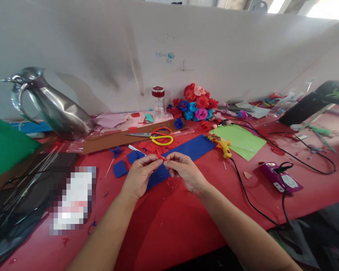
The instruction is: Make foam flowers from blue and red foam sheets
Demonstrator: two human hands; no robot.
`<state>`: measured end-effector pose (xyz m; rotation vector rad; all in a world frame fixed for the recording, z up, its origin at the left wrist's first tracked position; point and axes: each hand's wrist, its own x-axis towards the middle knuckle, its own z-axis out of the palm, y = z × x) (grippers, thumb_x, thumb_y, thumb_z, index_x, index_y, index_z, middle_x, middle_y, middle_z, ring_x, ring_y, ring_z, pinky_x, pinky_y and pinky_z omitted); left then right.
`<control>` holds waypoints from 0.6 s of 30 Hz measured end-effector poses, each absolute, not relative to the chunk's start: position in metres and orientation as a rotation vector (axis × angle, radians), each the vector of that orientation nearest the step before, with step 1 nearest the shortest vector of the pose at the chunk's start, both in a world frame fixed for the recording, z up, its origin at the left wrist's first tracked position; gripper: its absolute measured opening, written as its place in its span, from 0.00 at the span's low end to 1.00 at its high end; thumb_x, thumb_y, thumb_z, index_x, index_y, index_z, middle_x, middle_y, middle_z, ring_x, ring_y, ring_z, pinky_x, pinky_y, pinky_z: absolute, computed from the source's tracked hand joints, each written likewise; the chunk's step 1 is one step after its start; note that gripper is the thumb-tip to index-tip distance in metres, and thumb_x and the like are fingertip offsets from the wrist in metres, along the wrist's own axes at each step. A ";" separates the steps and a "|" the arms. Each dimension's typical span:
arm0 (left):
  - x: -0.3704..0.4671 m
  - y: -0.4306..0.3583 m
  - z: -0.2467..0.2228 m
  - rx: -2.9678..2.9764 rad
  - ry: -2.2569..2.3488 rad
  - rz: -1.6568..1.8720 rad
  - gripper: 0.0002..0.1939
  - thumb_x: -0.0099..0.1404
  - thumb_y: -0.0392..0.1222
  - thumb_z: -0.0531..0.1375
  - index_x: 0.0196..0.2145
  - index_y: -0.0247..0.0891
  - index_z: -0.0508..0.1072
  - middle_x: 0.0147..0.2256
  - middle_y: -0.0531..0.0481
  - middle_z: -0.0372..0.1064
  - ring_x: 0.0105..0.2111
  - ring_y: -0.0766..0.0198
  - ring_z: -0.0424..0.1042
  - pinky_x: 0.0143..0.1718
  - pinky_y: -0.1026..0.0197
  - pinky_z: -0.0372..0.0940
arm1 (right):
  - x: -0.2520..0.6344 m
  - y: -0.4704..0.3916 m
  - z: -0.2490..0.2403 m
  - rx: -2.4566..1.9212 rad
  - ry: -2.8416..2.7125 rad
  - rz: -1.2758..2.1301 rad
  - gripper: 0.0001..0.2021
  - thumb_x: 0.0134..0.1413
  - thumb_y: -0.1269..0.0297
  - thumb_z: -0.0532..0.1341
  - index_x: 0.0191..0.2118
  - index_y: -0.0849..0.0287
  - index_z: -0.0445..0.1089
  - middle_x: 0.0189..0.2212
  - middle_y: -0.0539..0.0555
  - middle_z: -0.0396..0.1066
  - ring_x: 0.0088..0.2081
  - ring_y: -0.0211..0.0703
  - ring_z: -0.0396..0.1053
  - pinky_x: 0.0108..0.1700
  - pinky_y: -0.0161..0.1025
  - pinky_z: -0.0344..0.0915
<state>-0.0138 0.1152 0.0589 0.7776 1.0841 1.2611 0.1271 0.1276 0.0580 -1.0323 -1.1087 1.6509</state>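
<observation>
My left hand (142, 173) and my right hand (185, 171) meet over a long blue strip (190, 148), both pinching a small red piece (160, 157) between thumbs and fingers. Just behind them lie loose red petals (148, 146) and scissors with yellow and red handles (161, 140). Blue cut pieces (119, 168) and a white pen (136, 149) rest left of my left hand. Right of the strip, a yellow glue gun (224, 146) lies partly on a light green sheet (241, 141).
Metal jug (63, 109) at back left; glass jar (158, 103) and a bunch of colourful paper flowers (197, 103) by the wall. A purple power socket (281, 178) with black cables sits right. A dark bottle (307, 103) leans at far right.
</observation>
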 end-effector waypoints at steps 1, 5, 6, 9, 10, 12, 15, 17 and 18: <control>-0.014 0.115 0.058 0.787 1.083 1.265 0.10 0.39 0.41 0.72 0.21 0.37 0.77 0.24 0.53 0.69 0.25 0.71 0.64 0.29 0.65 0.58 | 0.127 0.128 0.058 -1.030 -1.112 1.645 0.09 0.38 0.61 0.65 0.25 0.59 0.66 0.17 0.43 0.65 0.15 0.28 0.57 0.19 0.31 0.51; -0.014 0.117 0.053 0.774 1.090 1.270 0.11 0.39 0.42 0.72 0.21 0.36 0.76 0.22 0.53 0.68 0.24 0.70 0.64 0.28 0.65 0.59 | 0.126 0.127 0.057 -1.035 -1.168 1.562 0.08 0.39 0.62 0.64 0.27 0.59 0.68 0.18 0.44 0.66 0.16 0.29 0.58 0.19 0.31 0.52; -0.014 0.117 0.052 0.764 1.090 1.274 0.12 0.39 0.42 0.72 0.21 0.36 0.76 0.22 0.53 0.68 0.24 0.69 0.64 0.28 0.65 0.59 | 0.126 0.127 0.056 -1.036 -1.181 1.540 0.08 0.40 0.62 0.64 0.27 0.59 0.68 0.18 0.44 0.66 0.16 0.29 0.58 0.19 0.31 0.53; -0.014 0.118 0.050 0.733 1.083 1.291 0.13 0.37 0.43 0.73 0.21 0.36 0.76 0.23 0.53 0.69 0.24 0.69 0.65 0.27 0.65 0.59 | 0.125 0.126 0.057 -1.034 -1.211 1.507 0.07 0.41 0.61 0.64 0.27 0.59 0.69 0.18 0.45 0.66 0.16 0.29 0.59 0.20 0.31 0.54; -0.013 0.118 0.051 0.724 1.078 1.295 0.14 0.36 0.43 0.73 0.21 0.36 0.76 0.23 0.53 0.69 0.24 0.69 0.65 0.28 0.65 0.59 | 0.125 0.126 0.057 -1.031 -1.218 1.505 0.07 0.42 0.61 0.64 0.27 0.59 0.69 0.18 0.45 0.66 0.16 0.29 0.59 0.20 0.31 0.54; -0.013 0.118 0.052 0.717 1.067 1.299 0.14 0.36 0.43 0.73 0.21 0.36 0.76 0.22 0.53 0.69 0.24 0.69 0.65 0.28 0.64 0.60 | 0.125 0.126 0.059 -1.022 -1.222 1.507 0.07 0.42 0.61 0.63 0.27 0.59 0.69 0.18 0.45 0.67 0.16 0.29 0.60 0.20 0.31 0.55; -0.014 0.118 0.054 0.740 1.048 1.312 0.13 0.37 0.42 0.73 0.20 0.36 0.76 0.22 0.53 0.69 0.25 0.69 0.65 0.29 0.64 0.60 | 0.125 0.126 0.060 -1.003 -1.217 1.535 0.07 0.41 0.61 0.64 0.26 0.59 0.69 0.18 0.45 0.67 0.16 0.29 0.60 0.20 0.31 0.54; -0.014 0.118 0.053 0.764 1.030 1.333 0.12 0.37 0.41 0.73 0.20 0.36 0.76 0.23 0.53 0.70 0.26 0.68 0.66 0.30 0.64 0.61 | 0.125 0.126 0.060 -0.989 -1.212 1.576 0.08 0.42 0.60 0.64 0.25 0.59 0.69 0.18 0.45 0.66 0.15 0.29 0.59 0.19 0.31 0.53; -0.014 0.118 0.053 0.771 1.020 1.345 0.11 0.38 0.40 0.72 0.20 0.37 0.76 0.23 0.53 0.70 0.26 0.68 0.66 0.31 0.64 0.61 | 0.125 0.125 0.059 -0.982 -1.207 1.598 0.09 0.43 0.59 0.64 0.25 0.59 0.69 0.18 0.45 0.66 0.15 0.29 0.59 0.19 0.31 0.53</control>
